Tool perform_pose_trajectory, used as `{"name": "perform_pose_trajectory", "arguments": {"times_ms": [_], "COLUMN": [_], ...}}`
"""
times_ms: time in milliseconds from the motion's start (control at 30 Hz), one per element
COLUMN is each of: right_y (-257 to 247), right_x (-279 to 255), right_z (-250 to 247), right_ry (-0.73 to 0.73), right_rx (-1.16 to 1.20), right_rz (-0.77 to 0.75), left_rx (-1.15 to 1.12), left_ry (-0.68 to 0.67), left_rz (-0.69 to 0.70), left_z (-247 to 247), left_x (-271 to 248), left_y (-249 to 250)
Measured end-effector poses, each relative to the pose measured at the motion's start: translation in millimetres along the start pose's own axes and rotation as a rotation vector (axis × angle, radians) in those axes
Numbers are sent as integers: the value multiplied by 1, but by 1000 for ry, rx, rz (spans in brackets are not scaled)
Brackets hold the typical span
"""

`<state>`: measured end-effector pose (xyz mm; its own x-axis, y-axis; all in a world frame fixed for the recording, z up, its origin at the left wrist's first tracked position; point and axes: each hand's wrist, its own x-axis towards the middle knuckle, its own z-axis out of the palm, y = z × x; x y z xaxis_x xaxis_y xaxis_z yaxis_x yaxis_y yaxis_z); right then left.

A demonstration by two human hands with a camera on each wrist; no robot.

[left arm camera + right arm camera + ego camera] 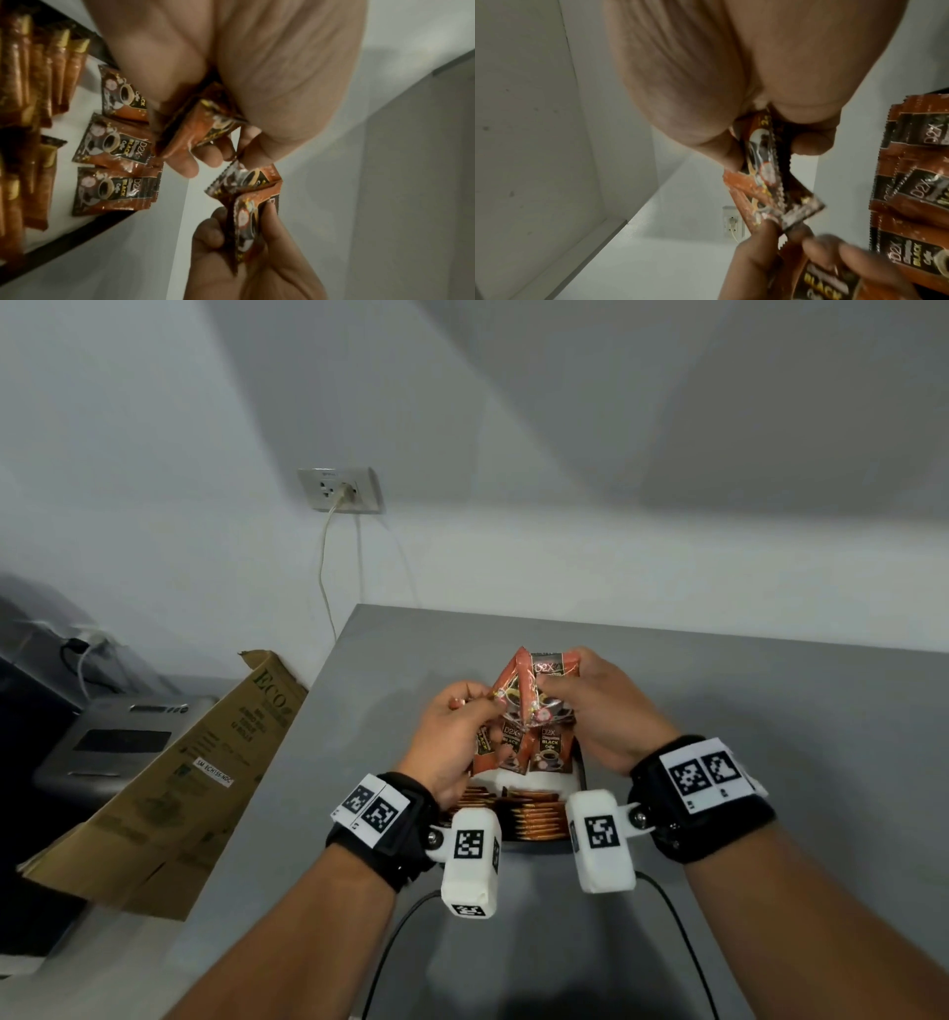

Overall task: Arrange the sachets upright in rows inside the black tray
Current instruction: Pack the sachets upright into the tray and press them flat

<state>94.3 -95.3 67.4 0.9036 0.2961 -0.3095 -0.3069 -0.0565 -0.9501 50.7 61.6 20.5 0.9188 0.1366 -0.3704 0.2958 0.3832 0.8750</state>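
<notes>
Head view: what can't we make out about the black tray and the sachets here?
- Black tray: mostly hidden in the head view by both hands and wrist cameras.
- Count of sachets held by left hand and right hand: they overlap.
- Rows of sachets in the tray: cut off at the left wrist frame's edge.
- Small print: blurred.

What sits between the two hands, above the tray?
A small bunch of orange coffee sachets, pinched from both sides by the left hand and right hand. The head view shows it; more sachets stand in the black tray below.
</notes>
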Motion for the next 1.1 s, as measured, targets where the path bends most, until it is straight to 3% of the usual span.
{"name": "perform_pose_trajectory", "arguments": {"times_ms": [200,400,567,733,833,1033,1100], "right_y": [8,4,14,20,18,5,3], "right_x": [3,5,-3,-7,-7,-3,2], "right_z": [15,2,2,14,18,10,3], "right_ry": [152,95,6,-43,20,28,44], "right_rx": [115,222,245,129,38,-272,-267], "right_rz": [21,69,117,104,37,-31,-51], "left_rx": [-159,-318,-268,-157,-90,-36,18], "left_ry": [-33,-38,8,110,137,24,8], "left_rz": [8,-31,67,158,172,-11,-14], "left_z": [13,3,-1,0,1,-4,-6], "left_x": [-5,-5,-2,3,4,1,0], "left_y": [-7,-2,2,-3,-7,-4,-1]}}
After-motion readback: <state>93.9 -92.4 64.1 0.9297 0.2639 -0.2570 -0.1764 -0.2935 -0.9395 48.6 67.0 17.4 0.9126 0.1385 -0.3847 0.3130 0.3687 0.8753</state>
